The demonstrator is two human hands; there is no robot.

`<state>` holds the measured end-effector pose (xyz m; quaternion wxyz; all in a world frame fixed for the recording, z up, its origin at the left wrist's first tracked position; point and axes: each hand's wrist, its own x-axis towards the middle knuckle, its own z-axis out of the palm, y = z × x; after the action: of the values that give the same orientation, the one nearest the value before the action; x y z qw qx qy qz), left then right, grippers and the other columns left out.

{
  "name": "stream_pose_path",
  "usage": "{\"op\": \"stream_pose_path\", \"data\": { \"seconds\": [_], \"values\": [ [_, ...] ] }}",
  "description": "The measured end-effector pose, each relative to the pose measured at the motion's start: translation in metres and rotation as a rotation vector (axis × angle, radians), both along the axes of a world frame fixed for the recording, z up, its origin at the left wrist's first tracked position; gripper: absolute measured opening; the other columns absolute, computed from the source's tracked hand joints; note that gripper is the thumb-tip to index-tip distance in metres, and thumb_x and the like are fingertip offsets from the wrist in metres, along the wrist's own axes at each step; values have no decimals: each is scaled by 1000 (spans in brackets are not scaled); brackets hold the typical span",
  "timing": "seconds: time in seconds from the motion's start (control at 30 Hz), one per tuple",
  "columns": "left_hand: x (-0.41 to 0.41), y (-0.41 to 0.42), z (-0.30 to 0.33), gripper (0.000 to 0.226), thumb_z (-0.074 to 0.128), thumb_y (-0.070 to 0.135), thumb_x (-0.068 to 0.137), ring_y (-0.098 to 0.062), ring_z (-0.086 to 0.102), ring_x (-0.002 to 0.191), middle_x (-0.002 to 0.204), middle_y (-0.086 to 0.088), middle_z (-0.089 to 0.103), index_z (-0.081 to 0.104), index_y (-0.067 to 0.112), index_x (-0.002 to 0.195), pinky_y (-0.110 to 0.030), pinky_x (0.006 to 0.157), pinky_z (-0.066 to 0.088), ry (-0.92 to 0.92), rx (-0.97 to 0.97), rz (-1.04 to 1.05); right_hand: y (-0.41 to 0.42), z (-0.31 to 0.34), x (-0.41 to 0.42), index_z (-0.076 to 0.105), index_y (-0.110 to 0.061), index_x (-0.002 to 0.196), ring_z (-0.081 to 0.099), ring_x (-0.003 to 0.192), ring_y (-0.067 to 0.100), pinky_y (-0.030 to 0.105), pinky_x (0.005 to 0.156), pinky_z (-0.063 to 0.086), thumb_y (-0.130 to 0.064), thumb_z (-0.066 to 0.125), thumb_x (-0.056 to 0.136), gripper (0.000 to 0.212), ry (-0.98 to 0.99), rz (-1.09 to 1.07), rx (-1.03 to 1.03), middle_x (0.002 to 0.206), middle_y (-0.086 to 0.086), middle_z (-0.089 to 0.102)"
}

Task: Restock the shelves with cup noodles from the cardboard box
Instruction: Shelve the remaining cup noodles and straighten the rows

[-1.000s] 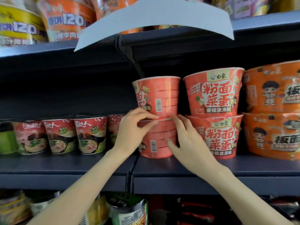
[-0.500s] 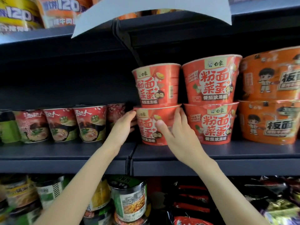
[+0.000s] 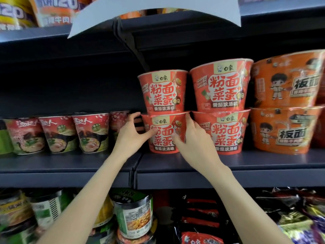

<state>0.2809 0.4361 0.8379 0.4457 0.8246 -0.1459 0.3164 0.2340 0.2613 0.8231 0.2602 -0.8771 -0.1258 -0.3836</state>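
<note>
Two red shrink-wrapped paper noodle bowls sit stacked on the dark metal shelf [image 3: 228, 161], and both my hands grip the lower red bowl [image 3: 164, 133]: my left hand [image 3: 131, 136] curls around its left side, my right hand [image 3: 195, 140] pinches its right side. The upper red bowl [image 3: 162, 90] rests only on that lid, so a careless twist could topple it. It could also knock the neighbouring stack of red bowls [image 3: 222, 106] just beside it.
</note>
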Motion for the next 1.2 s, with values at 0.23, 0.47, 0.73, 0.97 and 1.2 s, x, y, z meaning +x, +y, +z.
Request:
{"op": "stream_pose_path", "data": {
  "seconds": [0.23,0.47,0.73,0.97,1.2],
  "values": [
    [7,-6,34,71,61,32,87,-9,35,133,150,5,34,24,26,147,-23,98,31,27,-258,-256,8,40,7,10,-10,151,34,135,28,35,104,35,-28,49,95,71,-130,129,22,153,13,25],
    [8,-12,35,84,71,39,76,-14,46,126,142,1,46,26,26,146,-39,104,41,-61,-118,-206,19,48,25,-2,-13,151,45,124,42,52,99,42,-40,53,92,86,-48,90,12,149,26,22],
    [4,-6,30,85,68,42,74,-11,43,129,144,4,43,25,28,147,-29,100,39,-55,-119,-223,11,36,14,5,-15,152,27,138,33,41,104,37,-31,54,93,79,-86,91,-31,157,15,12],
    [12,-2,16,100,68,74,56,-17,48,125,140,1,48,39,30,140,-44,106,40,111,-271,-188,13,10,7,8,-14,151,7,146,30,41,116,19,-24,52,95,72,-13,137,-8,158,13,3],
    [16,7,13,108,65,75,50,-15,51,123,136,-1,53,40,22,141,-43,103,42,81,-254,-191,19,8,0,5,-10,151,-4,146,32,37,118,5,-23,48,96,70,-4,128,-64,158,14,1]
  ]
}}
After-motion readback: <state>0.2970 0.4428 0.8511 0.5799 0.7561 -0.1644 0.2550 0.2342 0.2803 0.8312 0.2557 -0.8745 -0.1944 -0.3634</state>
